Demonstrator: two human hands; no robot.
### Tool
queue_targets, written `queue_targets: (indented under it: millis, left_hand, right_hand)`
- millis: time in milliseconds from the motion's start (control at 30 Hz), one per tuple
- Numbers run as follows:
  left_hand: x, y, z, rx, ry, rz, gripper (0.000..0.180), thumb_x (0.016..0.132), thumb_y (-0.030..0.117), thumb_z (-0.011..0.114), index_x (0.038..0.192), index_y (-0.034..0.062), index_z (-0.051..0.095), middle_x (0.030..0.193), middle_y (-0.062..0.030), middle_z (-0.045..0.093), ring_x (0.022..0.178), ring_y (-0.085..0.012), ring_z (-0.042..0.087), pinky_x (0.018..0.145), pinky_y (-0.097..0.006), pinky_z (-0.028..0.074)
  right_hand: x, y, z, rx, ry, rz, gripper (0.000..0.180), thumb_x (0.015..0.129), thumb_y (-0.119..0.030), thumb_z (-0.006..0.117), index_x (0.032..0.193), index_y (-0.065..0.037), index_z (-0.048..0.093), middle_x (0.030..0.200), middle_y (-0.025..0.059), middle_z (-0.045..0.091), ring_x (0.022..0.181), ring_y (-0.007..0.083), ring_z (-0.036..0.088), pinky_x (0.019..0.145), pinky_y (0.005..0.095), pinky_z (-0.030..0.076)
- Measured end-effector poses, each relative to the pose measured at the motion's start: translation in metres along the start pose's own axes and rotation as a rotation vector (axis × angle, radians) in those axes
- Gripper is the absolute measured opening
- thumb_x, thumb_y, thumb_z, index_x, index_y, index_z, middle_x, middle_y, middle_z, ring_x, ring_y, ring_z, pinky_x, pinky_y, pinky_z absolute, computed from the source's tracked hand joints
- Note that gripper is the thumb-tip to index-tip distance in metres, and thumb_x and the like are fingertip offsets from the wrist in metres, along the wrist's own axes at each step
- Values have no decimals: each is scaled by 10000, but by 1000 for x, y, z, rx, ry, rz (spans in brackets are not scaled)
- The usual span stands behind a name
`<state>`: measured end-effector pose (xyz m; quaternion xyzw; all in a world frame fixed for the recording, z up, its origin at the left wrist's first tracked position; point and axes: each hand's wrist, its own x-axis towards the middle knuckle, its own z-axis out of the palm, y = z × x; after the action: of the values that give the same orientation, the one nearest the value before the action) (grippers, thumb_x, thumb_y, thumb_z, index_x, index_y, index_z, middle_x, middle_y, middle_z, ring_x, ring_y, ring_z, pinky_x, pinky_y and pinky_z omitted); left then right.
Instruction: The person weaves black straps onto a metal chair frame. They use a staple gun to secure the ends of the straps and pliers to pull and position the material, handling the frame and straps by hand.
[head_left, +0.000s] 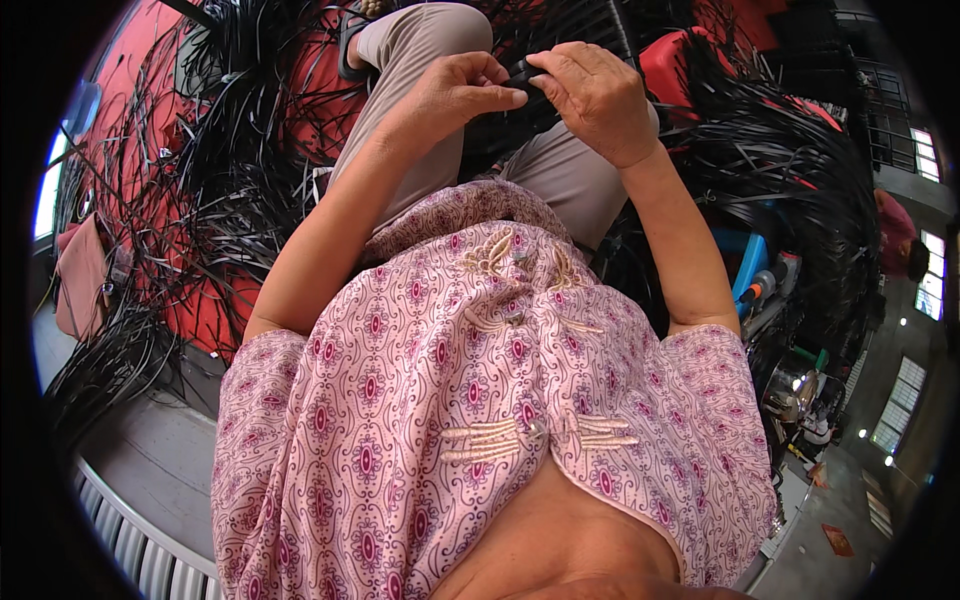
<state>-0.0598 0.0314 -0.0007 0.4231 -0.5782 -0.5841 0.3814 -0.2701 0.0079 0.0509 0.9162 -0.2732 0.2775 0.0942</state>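
Observation:
Both my hands are raised over my lap, close together. A short stretch of black flat strip [520,74] shows between them. My left hand [450,98] is closed, its thumb and bent fingers pinching the strip. From the other side my right hand [597,98] grips it between thumb and fingertips. The strip looks like plastic, though its ends are hidden by my fingers and the dark background. Loose black strips [240,150] lie in a tangle to the left, and a thick bundle of black strips [790,150] spreads on the right.
Red sheeting [205,310] lies under the strips at left. A red plastic object [664,72] stands beyond my right hand. At right are a blue container [750,272] and tools. A pink bag [84,280] hangs at far left; another person [897,235] is at far right.

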Motion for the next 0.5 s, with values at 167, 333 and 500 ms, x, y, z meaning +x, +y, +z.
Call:
queue_targets:
  millis: [167,333,500]
  left_hand:
    - [-2,-9,3,-155,7,71,239,801,193,791,921,56,636,808,57,550,760,-46,490,695,-225,386]
    - [0,1,4,-53,26,31,205,801,155,775,911,67,625,822,60,544,782,-48,485,720,-230,383]
    - [2,6,8,49,50,72,224,772,149,781,881,58,607,795,49,526,764,-60,479,692,-243,389]
  right_hand:
    - [5,1,-1,30,-62,-21,241,801,-174,723,1030,-115,677,868,38,621,810,242,641,740,349,537]
    - [8,4,-4,80,-143,5,281,777,-183,740,1043,-116,680,879,28,611,814,232,640,736,345,537]
    - [10,3,-6,58,-122,-41,266,783,-168,732,1033,-92,684,892,34,625,811,220,643,741,334,543]
